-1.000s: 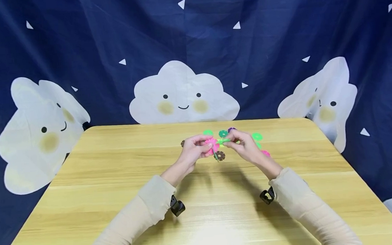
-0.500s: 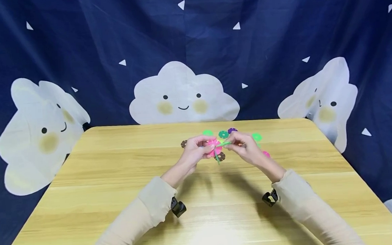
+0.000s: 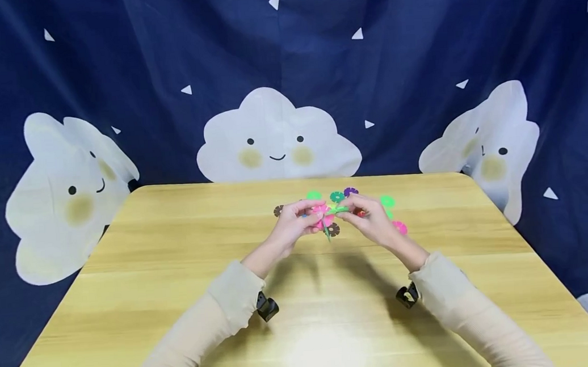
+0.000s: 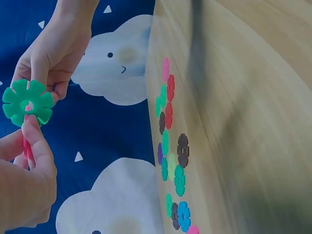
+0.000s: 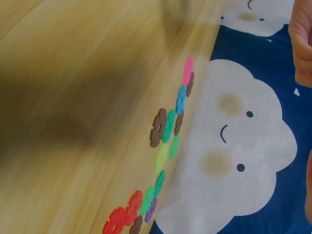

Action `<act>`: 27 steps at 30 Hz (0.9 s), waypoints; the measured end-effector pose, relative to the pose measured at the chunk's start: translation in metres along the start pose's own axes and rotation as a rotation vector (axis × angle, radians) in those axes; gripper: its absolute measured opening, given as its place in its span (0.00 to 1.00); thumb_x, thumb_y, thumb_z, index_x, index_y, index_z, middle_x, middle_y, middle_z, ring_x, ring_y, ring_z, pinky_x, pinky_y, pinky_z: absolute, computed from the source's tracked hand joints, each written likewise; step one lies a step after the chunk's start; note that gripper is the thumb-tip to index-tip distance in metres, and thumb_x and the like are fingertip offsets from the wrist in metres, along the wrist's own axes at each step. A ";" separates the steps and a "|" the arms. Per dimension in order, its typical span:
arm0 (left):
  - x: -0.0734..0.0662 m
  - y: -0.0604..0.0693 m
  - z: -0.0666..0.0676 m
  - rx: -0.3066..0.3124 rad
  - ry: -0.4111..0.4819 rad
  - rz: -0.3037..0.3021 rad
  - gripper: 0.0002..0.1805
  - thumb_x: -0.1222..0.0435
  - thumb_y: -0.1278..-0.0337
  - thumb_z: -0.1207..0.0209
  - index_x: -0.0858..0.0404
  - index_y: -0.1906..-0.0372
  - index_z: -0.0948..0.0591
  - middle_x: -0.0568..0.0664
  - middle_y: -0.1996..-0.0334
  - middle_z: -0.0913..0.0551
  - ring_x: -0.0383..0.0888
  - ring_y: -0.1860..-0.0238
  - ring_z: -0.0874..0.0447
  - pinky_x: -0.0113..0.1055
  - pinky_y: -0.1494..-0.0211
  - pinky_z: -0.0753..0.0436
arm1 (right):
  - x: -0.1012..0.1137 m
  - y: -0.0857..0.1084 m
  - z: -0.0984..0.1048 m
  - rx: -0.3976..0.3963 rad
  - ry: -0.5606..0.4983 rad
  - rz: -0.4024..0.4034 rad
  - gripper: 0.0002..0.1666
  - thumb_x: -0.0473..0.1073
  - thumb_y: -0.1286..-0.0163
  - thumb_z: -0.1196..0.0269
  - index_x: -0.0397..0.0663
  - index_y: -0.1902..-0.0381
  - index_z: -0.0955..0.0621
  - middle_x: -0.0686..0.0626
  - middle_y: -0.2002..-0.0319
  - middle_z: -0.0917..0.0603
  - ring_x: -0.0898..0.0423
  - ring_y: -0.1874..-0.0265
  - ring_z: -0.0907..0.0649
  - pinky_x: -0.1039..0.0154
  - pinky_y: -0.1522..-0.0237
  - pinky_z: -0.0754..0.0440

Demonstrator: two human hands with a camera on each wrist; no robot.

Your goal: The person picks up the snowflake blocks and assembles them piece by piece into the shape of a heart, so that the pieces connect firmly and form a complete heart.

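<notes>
In the head view my left hand point(image 3: 293, 224) pinches a pink notched flower disc point(image 3: 322, 218) above the table. Opposite it, the thumb and fingers of my right hand point(image 3: 373, 219) pinch a bright green notched disc point(image 3: 339, 209) at the pink one's right edge. Whether these two interlock is too small to tell. A second green disc point(image 4: 28, 102) faces the left wrist view, standing crosswise on the pink disc near the left fingertips. Only parts of both hands show at the right border of the right wrist view, and the held discs are out of its frame.
Loose notched discs lie flat beneath and behind the hands, among them a brown disc point(image 3: 333, 229), a purple disc point(image 3: 351, 192), a teal disc point(image 3: 337, 197) and a pink disc point(image 3: 400, 228). The wooden table point(image 3: 179, 305) ends at a blue cloud-print curtain point(image 3: 151, 40).
Both hands keep their grips and stay nearly in place. The green disc in the right hand tilts slightly against the pink one. The head view has shifted a little.
</notes>
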State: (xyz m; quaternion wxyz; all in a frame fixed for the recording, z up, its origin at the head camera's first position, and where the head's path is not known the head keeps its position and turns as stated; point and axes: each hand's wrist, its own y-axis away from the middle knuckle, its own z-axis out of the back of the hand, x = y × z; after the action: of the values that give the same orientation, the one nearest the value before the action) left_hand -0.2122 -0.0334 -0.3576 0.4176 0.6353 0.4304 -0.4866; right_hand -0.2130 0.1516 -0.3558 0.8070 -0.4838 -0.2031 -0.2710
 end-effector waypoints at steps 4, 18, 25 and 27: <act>-0.002 0.000 0.001 -0.014 0.005 -0.001 0.20 0.77 0.46 0.45 0.69 0.46 0.25 0.50 0.69 0.29 0.37 0.76 0.26 0.23 0.70 0.23 | 0.004 -0.003 0.002 0.005 0.014 -0.039 0.10 0.18 0.51 0.38 0.29 0.69 0.22 0.41 0.81 0.22 0.66 0.81 0.28 0.71 0.79 0.27; 0.001 -0.001 0.002 -0.027 -0.024 -0.011 0.20 0.76 0.46 0.45 0.69 0.46 0.26 0.49 0.70 0.28 0.36 0.77 0.26 0.24 0.71 0.23 | 0.012 -0.004 0.005 -0.011 0.043 0.105 0.09 0.16 0.53 0.39 0.29 0.75 0.22 0.44 0.82 0.27 0.55 0.85 0.30 0.67 0.85 0.31; 0.002 -0.002 0.002 -0.033 -0.011 -0.015 0.20 0.76 0.47 0.44 0.70 0.46 0.26 0.51 0.69 0.24 0.37 0.77 0.25 0.24 0.71 0.22 | 0.010 -0.003 0.004 -0.012 0.019 0.132 0.10 0.15 0.54 0.40 0.29 0.76 0.23 0.44 0.83 0.28 0.56 0.85 0.30 0.69 0.84 0.31; 0.003 -0.002 0.003 -0.030 -0.018 -0.021 0.20 0.76 0.47 0.44 0.71 0.47 0.26 0.51 0.69 0.24 0.37 0.77 0.26 0.24 0.72 0.23 | 0.011 -0.004 0.004 -0.004 0.022 0.150 0.11 0.14 0.55 0.39 0.30 0.76 0.23 0.44 0.83 0.29 0.56 0.85 0.30 0.70 0.84 0.31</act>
State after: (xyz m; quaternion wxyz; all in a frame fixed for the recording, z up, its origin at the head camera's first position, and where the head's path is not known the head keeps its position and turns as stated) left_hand -0.2149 -0.0350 -0.3611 0.4259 0.6200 0.4404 -0.4902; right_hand -0.2075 0.1511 -0.3452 0.8262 -0.4962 -0.1570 -0.2155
